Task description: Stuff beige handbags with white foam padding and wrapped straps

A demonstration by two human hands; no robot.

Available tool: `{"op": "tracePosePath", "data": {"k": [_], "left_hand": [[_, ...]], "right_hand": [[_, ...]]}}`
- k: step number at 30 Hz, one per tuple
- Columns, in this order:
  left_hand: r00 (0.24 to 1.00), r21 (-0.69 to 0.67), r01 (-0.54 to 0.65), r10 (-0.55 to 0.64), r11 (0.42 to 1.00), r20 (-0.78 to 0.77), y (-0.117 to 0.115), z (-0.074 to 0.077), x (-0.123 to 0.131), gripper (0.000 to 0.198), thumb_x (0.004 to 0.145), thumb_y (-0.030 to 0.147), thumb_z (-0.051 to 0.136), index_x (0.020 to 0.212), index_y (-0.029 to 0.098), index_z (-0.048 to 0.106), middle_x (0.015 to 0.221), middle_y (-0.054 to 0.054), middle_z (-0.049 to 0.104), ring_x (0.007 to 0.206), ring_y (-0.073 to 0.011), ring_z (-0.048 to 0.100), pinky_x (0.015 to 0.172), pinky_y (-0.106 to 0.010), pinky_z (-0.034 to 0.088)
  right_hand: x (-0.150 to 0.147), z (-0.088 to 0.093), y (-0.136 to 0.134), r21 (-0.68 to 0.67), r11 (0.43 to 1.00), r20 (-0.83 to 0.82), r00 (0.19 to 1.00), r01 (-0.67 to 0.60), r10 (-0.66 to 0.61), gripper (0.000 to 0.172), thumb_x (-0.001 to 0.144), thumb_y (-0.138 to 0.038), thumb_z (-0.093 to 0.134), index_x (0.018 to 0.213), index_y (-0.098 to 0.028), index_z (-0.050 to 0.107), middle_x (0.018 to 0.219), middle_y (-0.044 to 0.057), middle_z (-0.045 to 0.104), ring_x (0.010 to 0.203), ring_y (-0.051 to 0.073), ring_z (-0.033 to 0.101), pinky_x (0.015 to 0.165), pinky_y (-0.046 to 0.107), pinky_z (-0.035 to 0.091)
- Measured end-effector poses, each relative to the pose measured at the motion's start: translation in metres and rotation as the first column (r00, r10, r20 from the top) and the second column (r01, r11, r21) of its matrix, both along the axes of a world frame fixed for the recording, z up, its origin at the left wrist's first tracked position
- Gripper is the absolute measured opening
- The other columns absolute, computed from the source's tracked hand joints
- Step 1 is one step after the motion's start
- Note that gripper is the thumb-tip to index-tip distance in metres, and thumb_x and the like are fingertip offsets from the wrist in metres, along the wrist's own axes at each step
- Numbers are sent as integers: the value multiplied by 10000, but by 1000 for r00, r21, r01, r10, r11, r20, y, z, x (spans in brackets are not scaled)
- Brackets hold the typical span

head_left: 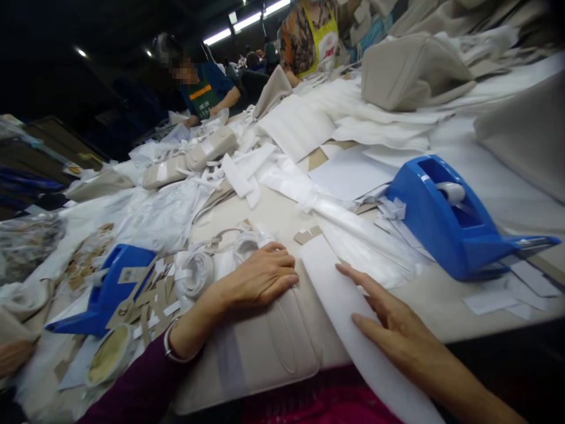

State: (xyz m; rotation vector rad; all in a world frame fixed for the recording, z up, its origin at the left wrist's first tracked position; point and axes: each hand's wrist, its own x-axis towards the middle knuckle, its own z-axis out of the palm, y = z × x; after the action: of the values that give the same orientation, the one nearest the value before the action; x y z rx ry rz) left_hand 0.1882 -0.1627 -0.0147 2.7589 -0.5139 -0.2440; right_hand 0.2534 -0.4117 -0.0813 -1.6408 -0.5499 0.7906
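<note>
A beige bag (247,359) lies flat at the table's front edge, with a thin looped strap on it. My left hand (260,274) rests on its upper part, fingers bent and pressed together; whatever they grip, if anything, is hidden. Right of the bag a long white foam strip (335,300) runs from the table down past the edge. Against the strip's right side is my right hand (379,312), thumb and fingers apart, fingertips touching or just over it. Wrapped coils of strap (194,274) sit beside my left wrist.
Blue tape dispensers stand at the right (445,218) and left (119,282). A round tin (110,353) is at the lower left. White sheets (295,123) and a beige bag (410,70) lie farther back. Two people are across the table; another person's hand shows at the left edge.
</note>
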Motion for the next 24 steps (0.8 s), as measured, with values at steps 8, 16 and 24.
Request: {"op": "tracePosePath", "data": {"k": [8,16,24], "left_hand": [[999,-15,-15,15,1000,28,10,-8,-5,355,961,307,234,724,182,466,780,-25,508,790,-166,458,936,-391,293],[995,-35,-52,55,998,86,15,-8,-8,356,955,303,232,719,180,468,778,-30,497,778,-168,451,921,-402,295],[994,-73,-76,81,994,75,17,-8,-11,364,964,322,215,751,180,474,807,-32,498,809,-175,444,905,-410,288]], "right_hand": [[-5,-2,38,50,991,-28,992,-121,122,709,652,-86,477,1340,-256,480,1419,21,454,1337,221,363,1159,453,204],[4,-1,61,134,965,-356,897,-227,260,735,676,-112,524,1387,-263,411,1238,57,613,1081,231,596,945,416,465],[8,9,71,169,943,-212,924,-285,317,807,593,-68,502,1370,-282,446,1406,5,480,1271,236,442,1063,391,346]]}}
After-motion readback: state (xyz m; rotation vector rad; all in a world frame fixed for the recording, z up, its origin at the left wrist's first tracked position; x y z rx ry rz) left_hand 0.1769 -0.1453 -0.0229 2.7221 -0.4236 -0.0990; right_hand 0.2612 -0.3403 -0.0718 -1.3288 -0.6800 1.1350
